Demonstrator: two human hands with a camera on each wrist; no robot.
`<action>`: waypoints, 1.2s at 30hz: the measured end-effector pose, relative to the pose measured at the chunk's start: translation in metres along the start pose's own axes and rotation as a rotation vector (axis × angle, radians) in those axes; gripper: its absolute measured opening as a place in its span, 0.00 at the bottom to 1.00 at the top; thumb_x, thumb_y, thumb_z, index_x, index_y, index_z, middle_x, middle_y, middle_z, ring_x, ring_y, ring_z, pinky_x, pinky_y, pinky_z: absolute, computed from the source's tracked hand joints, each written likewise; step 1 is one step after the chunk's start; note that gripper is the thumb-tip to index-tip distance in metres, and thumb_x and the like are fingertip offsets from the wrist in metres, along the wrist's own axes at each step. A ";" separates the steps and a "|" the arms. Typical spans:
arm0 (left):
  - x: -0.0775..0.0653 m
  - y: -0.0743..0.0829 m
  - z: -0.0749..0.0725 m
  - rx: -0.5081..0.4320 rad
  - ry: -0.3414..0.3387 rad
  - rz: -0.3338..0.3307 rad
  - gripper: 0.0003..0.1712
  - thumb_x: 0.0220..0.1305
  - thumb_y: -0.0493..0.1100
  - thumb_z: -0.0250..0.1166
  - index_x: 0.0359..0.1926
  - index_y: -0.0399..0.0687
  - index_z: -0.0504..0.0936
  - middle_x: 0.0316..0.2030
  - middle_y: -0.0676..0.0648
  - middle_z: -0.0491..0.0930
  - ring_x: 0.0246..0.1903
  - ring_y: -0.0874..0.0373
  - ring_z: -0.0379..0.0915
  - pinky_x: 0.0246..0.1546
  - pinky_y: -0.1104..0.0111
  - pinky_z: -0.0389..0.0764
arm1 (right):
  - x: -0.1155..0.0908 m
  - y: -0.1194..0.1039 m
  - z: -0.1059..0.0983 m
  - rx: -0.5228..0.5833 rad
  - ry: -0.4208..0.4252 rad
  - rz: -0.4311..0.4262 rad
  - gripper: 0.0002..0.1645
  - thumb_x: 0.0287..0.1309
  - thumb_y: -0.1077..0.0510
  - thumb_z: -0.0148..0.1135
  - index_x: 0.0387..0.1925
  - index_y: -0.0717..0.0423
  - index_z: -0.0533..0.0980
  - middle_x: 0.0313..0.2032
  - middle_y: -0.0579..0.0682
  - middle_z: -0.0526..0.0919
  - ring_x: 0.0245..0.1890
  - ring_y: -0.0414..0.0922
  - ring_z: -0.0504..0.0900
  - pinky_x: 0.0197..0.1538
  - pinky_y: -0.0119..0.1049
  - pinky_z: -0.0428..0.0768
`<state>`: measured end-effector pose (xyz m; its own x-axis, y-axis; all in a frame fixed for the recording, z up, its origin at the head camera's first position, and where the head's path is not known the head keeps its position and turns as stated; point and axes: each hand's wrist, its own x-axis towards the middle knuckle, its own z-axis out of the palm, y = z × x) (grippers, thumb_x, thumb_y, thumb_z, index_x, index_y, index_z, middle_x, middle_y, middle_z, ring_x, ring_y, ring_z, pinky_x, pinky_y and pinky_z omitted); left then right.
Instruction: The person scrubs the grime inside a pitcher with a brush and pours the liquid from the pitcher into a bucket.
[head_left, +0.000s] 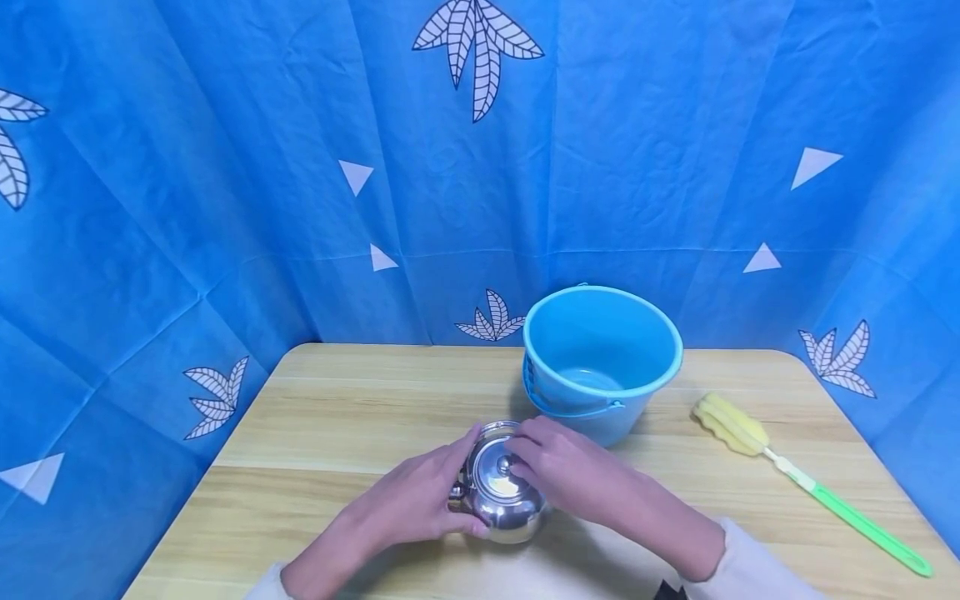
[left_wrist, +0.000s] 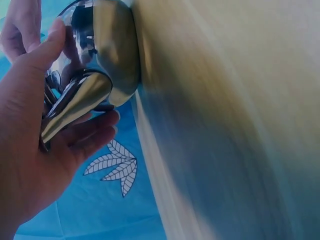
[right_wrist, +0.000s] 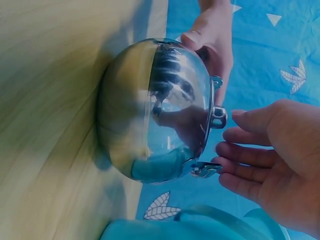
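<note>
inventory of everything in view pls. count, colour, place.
pot with lid: 1, shiny silver, on the table between the hands
bucket: 1, light blue, on the table, behind and right of the pot
brush: 1, yellow head, white neck, green handle, right side of the table
table: 1, light wood, under everything
curtain: blue with white leaves and triangles, behind and beside the table; number of pieces unclear
dark object: 1, black, bottom edge by the right sleeve; too little shows to identify
sleeves: 2, whitish, bottom edge
left hand: 1, bare, holding the pot's left side
right hand: 1, bare, fingers by the lid knob
</note>
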<state>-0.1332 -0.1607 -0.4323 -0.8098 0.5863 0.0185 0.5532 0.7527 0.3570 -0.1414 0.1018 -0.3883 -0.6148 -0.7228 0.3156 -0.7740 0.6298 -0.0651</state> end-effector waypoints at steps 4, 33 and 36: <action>0.002 0.003 0.002 -0.026 0.021 -0.007 0.79 0.43 0.82 0.70 0.85 0.57 0.38 0.77 0.42 0.65 0.71 0.48 0.72 0.68 0.54 0.80 | 0.001 -0.002 0.001 0.005 -0.009 -0.004 0.20 0.67 0.49 0.69 0.56 0.54 0.83 0.52 0.49 0.86 0.53 0.43 0.85 0.57 0.36 0.88; 0.015 0.012 -0.003 -0.066 -0.008 -0.020 0.80 0.37 0.75 0.80 0.81 0.43 0.50 0.66 0.42 0.78 0.57 0.52 0.83 0.59 0.60 0.86 | 0.007 -0.009 0.002 -0.054 -0.096 -0.030 0.22 0.67 0.48 0.69 0.57 0.54 0.82 0.55 0.50 0.86 0.57 0.44 0.85 0.59 0.37 0.87; 0.015 0.012 -0.004 -0.066 -0.020 -0.033 0.80 0.37 0.74 0.81 0.81 0.42 0.51 0.65 0.41 0.78 0.57 0.52 0.83 0.60 0.59 0.86 | 0.008 -0.010 0.003 -0.071 -0.097 -0.037 0.22 0.66 0.48 0.69 0.57 0.54 0.83 0.55 0.50 0.86 0.57 0.44 0.85 0.59 0.37 0.87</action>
<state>-0.1393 -0.1439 -0.4240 -0.8233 0.5675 -0.0127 0.5113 0.7511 0.4177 -0.1390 0.0889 -0.3885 -0.6001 -0.7681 0.2232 -0.7861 0.6180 0.0132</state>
